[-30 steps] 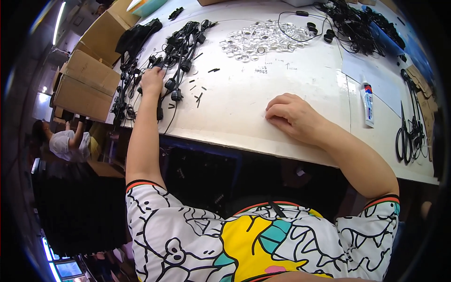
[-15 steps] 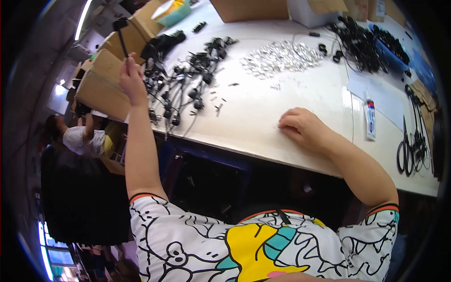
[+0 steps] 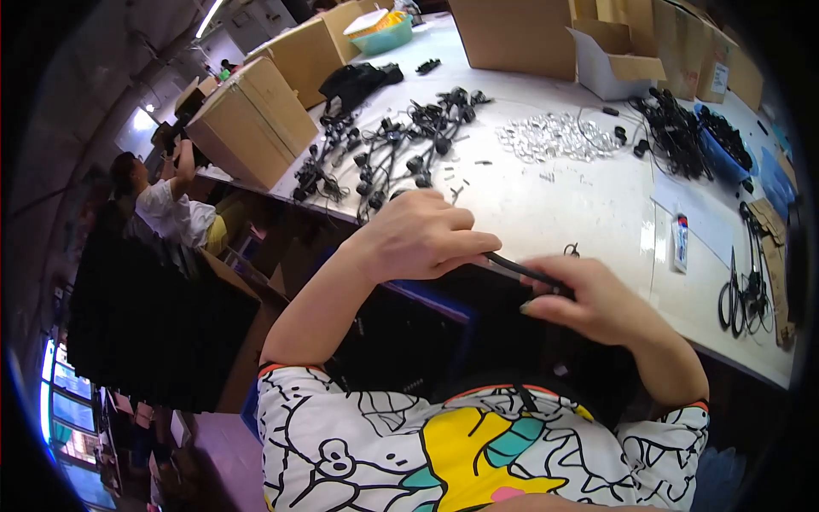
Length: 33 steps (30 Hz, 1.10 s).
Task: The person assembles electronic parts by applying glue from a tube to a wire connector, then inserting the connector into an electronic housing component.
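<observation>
A slim black stem, like a thick cable (image 3: 519, 268), stretches between my hands over the table's front edge, bending slightly. My left hand (image 3: 422, 236) is closed on one end of it, fingers curled. At the other end my right hand (image 3: 589, 294) has it between thumb and fingers; whatever sits inside that hand is hidden. Beyond my left hand lie black cabled parts with round heads (image 3: 418, 162), spread over the white table (image 3: 512, 205). A heap of small clear, shiny pieces (image 3: 554, 138) lies farther back, with tiny dark bits (image 3: 456, 189) nearby.
Cardboard boxes (image 3: 252, 119) stand at the left and back, near a green basin (image 3: 382, 38). On the right are tangled black cables (image 3: 674, 136), a blue tray (image 3: 723, 149), a tube (image 3: 680, 243) and scissors (image 3: 732, 303). Another person (image 3: 171, 200) works at the far left.
My left hand came from the far left, where it held up a black stem with a blocky end, to the front middle. My right hand left the tabletop and took the stem's other end. The view shifted.
</observation>
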{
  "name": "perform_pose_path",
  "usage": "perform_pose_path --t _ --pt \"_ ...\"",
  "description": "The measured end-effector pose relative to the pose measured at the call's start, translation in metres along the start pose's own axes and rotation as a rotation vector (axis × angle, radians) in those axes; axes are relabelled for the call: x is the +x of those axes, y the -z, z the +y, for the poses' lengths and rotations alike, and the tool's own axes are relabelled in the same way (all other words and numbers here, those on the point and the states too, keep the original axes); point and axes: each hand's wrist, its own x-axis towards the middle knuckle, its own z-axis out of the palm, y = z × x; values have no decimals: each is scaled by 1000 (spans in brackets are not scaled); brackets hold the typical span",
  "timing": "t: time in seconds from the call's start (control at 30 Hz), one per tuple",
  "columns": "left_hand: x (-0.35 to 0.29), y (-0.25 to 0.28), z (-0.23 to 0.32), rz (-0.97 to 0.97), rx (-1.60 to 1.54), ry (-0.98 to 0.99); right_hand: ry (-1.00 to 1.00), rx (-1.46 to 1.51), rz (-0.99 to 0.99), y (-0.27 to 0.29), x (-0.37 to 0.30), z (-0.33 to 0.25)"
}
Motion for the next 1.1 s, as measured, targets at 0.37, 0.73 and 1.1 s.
perform_pose_path --t 0.37,0.73,1.1 --pt "1 -135 56 889 -1515 697 -104 746 457 -73 -44 94" --pt "51 -153 96 905 -2342 552 -174 597 341 -109 -72 132" --pt "44 -133 102 1033 -2293 491 -80 522 357 -126 -72 152"
